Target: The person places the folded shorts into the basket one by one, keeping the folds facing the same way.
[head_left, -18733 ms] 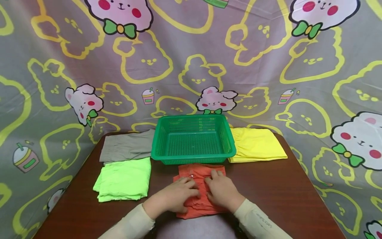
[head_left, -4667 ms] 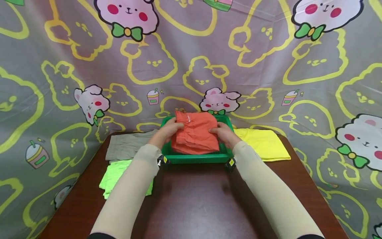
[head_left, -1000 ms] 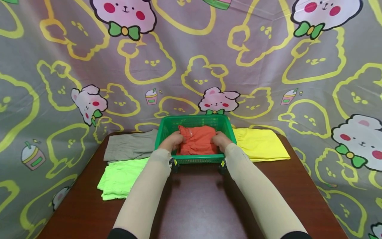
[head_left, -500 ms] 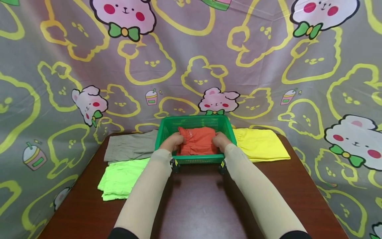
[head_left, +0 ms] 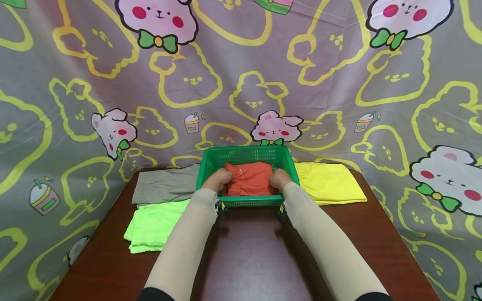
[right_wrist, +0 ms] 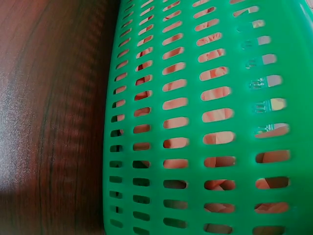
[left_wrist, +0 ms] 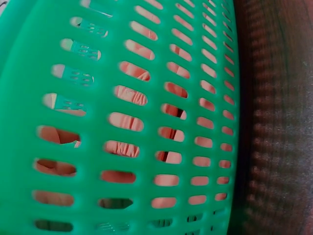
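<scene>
In the head view, folded orange-red shorts (head_left: 250, 179) with a gathered waistband lie inside the green plastic basket (head_left: 244, 201). My left hand (head_left: 221, 179) holds their left side, down inside the basket wall. On the opposite side my right hand (head_left: 279, 179) grips the right edge. The fingertips of both hands are hidden by the cloth and the basket. Each wrist view is filled by the slotted wall of the basket, with parts of the hand and orange-red cloth showing through the slots.
Left of the basket lie folded grey shorts (head_left: 165, 184), with a folded neon-green garment (head_left: 152, 225) in front of them, partly behind my left sleeve. Folded yellow shorts (head_left: 331, 182) lie to the right. The brown table (head_left: 244, 255) meets a patterned cloth backdrop (head_left: 241, 83).
The orange-red shorts went from the table in front, up over the basket, and down into it between both hands. Over the last second they sank slightly lower; the other garments stayed put.
</scene>
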{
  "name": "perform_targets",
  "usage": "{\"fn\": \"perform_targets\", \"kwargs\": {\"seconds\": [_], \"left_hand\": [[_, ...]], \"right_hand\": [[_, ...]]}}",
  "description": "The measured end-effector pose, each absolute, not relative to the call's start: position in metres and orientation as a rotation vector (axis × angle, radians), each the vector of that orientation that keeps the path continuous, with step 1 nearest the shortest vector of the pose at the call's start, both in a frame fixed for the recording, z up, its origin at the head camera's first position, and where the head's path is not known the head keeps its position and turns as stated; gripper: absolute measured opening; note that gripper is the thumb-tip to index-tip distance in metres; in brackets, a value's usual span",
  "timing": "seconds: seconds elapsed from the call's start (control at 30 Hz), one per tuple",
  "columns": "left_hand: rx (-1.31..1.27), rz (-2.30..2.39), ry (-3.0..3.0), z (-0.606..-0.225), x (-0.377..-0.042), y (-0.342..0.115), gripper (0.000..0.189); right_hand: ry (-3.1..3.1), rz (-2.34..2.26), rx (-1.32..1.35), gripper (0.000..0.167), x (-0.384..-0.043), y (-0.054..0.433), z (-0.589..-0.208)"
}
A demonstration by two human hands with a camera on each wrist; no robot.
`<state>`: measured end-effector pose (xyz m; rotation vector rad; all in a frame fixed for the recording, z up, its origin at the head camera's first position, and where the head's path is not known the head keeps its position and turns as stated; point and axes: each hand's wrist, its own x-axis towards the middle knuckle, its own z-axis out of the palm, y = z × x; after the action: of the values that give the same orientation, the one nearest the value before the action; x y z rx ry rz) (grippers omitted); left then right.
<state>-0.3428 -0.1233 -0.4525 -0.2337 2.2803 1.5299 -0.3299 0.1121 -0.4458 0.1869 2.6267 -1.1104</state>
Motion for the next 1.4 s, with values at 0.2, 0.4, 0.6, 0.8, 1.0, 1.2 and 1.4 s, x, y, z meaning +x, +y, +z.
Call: {"fn": "perform_targets", "kwargs": {"seconds": [0.2,0.4,0.6,0.8,1.0,1.2,1.4], "left_hand": [[-0.256,1.448,2.336,-0.455,-0.344,-0.126,0.060],[-0.289,1.405,2.389,-0.454,-0.345,-0.125,0.062],[-0.308,1.367,2.479,-0.456,-0.344,-0.125,0.061],[-0.282,1.308,2.574,-0.453,-0.339,-0.125,0.063],[-0.280,1.198,2.637,-0.450,-0.334,-0.126,0.055],[-0.255,1.086,2.739,-0.451,-0.334,-0.126,0.045],[-0.216,1.017,2.790,-0.450,-0.334,-0.127,0.037]], "right_hand": [[2.653,-1.026,0.164,0.018,-0.330,0.112,-0.447],[2.684,-0.943,0.114,0.022,-0.328,0.111,-0.448],[2.699,-0.898,0.095,0.031,-0.329,0.111,-0.449],[2.727,-0.856,0.078,0.023,-0.330,0.111,-0.449],[2.726,-0.831,0.090,0.021,-0.330,0.109,-0.448],[2.729,-0.795,0.082,0.030,-0.330,0.109,-0.447],[2.749,-0.784,0.073,0.020,-0.329,0.109,-0.444]]}}
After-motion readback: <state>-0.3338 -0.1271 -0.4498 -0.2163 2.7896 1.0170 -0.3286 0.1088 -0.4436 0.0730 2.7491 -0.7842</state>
